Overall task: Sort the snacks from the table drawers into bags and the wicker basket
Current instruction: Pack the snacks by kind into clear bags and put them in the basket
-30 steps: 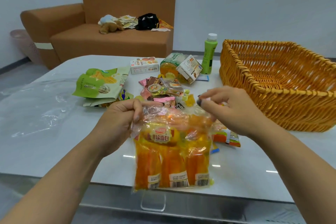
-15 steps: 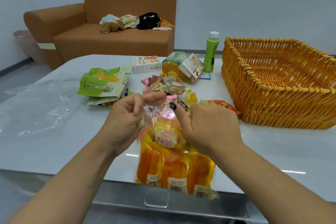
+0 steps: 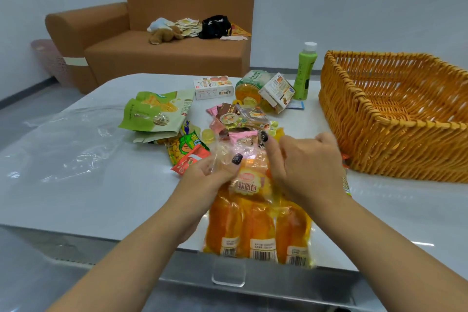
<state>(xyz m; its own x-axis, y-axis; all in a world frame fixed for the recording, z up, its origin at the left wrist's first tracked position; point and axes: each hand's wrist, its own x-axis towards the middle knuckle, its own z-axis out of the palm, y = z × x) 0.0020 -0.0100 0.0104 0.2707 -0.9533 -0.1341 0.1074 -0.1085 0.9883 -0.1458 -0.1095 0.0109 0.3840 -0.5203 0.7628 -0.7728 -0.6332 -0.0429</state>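
Both hands are close together over the front edge of the tabletop (image 3: 106, 192). The left hand (image 3: 210, 175) pinches the crinkled top of a clear bag (image 3: 255, 223), with its thumb pressed on the plastic. The right hand (image 3: 304, 167) curls its fingers around the same top from the other side. The bag hangs down below the hands and is full of orange bread packs with barcodes at the bottom. Its lower end sticks out a little past the tabletop edge.

Just behind the hands lies a pile of small snacks (image 3: 240, 121). A green pouch (image 3: 154, 111) lies to the left of the pile. A green bottle (image 3: 305, 71) stands farther back. The wicker basket (image 3: 395, 142) sits to the right of the hands, near the right hand but not touching it. A flat clear plastic sheet (image 3: 63, 144) lies far to the left.
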